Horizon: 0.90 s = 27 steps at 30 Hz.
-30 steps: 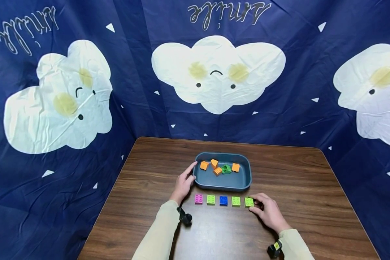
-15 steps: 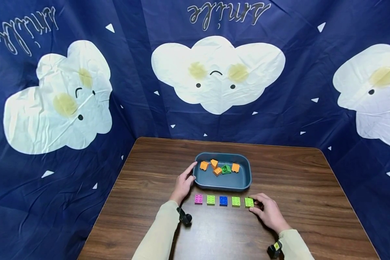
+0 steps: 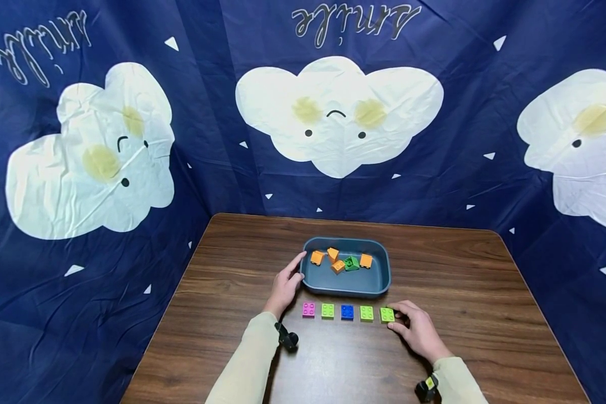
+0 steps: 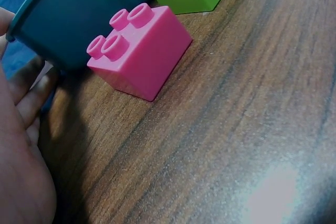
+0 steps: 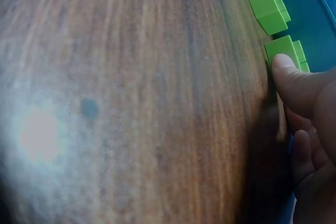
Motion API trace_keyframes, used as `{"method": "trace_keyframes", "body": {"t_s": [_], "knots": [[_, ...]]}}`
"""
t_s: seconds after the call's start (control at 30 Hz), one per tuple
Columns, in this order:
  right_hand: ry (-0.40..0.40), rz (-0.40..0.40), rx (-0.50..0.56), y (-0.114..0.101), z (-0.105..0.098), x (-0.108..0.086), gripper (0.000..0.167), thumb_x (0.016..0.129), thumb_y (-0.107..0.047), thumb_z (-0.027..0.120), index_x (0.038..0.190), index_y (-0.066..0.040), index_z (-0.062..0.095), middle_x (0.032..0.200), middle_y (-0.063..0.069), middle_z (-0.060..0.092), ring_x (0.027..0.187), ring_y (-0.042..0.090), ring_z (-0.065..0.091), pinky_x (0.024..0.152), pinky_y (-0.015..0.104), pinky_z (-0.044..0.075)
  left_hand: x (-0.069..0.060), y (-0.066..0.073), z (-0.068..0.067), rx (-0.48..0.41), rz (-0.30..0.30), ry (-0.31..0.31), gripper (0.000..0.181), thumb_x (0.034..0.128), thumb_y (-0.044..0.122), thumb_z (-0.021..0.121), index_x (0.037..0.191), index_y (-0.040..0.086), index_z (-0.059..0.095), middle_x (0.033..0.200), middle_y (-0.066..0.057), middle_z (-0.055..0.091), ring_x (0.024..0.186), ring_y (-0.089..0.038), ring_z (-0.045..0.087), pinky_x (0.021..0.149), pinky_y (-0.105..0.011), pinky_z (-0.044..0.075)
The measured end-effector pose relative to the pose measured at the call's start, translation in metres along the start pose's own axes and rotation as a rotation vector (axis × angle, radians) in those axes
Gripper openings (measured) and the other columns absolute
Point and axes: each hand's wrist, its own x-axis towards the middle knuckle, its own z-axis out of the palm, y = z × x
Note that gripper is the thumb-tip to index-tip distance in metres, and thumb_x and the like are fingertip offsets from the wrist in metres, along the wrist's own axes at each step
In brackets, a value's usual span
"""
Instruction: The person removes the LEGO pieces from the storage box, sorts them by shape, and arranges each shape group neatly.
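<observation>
In the head view my left hand [image 3: 284, 287] touches the left end of a dark blue-green tray [image 3: 345, 292], its index finger and thumb spread apart along the rim. Near that hand, a pink toy brick [image 4: 142, 51] sits on the table with studs up. My right hand [image 3: 420, 328] pinches the rightmost light green brick [image 3: 386, 315] between thumb and fingers; in the right wrist view the thumb [image 5: 294, 80] presses its side. Between these two bricks stand a light green brick [image 3: 327, 311], a blue brick [image 3: 347, 312] and another light green brick [image 3: 366, 313], in one spaced row.
Inside the tray lie several orange blocks [image 3: 366, 260] and a green piece [image 3: 351, 263]. The brown wooden table [image 3: 454, 264] extends around everything. A dark blue cloth [image 3: 202, 112] with white clouds hangs behind and at the sides.
</observation>
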Motion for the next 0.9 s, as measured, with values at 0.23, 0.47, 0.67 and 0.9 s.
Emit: {"method": "trace_keyframes", "body": {"t_s": [0.23,0.47,0.67,0.9], "knots": [[0.014,-0.013,-0.008,0.0006,0.0008,-0.0013,0.041,0.076,-0.003,0.091,0.114,-0.008,0.077,0.103,-0.004,0.069,0.086,0.011,0.064,0.071,0.026,0.053,-0.0003,0.0007,0.0002,0.009,-0.006,0.002,0.064,0.0985,0.012,0.057,0.153,0.044,0.053,0.158,0.006,0.050,0.126,-0.023,0.054,0.119,-0.055,0.034],[0.010,0.001,-0.017,0.0017,0.0017,-0.0008,0.041,0.077,-0.005,0.091,0.115,-0.008,0.077,0.104,-0.006,0.069,0.087,0.011,0.064,0.072,0.026,0.052,-0.0002,-0.0002,0.0006,0.003,0.010,0.010,0.065,0.0986,0.008,0.057,0.154,0.041,0.053,0.153,0.004,0.055,0.122,-0.026,0.055,0.115,-0.054,0.037],[0.012,-0.004,-0.014,0.0023,0.0020,-0.0008,0.041,0.076,-0.004,0.091,0.115,-0.008,0.077,0.103,-0.006,0.069,0.087,0.011,0.063,0.072,0.026,0.053,-0.0003,-0.0005,0.0006,0.004,0.006,0.009,0.064,0.0987,0.009,0.057,0.154,0.041,0.053,0.152,0.003,0.056,0.122,-0.025,0.055,0.113,-0.054,0.037],[0.003,0.001,-0.013,0.0024,0.0015,-0.0003,0.043,0.076,-0.004,0.092,0.116,-0.008,0.076,0.101,-0.007,0.067,0.086,0.010,0.062,0.071,0.026,0.052,0.0002,-0.0007,0.0005,0.010,0.001,0.004,0.063,0.0990,0.012,0.057,0.154,0.042,0.053,0.158,0.005,0.051,0.125,-0.024,0.054,0.116,-0.055,0.036]]}}
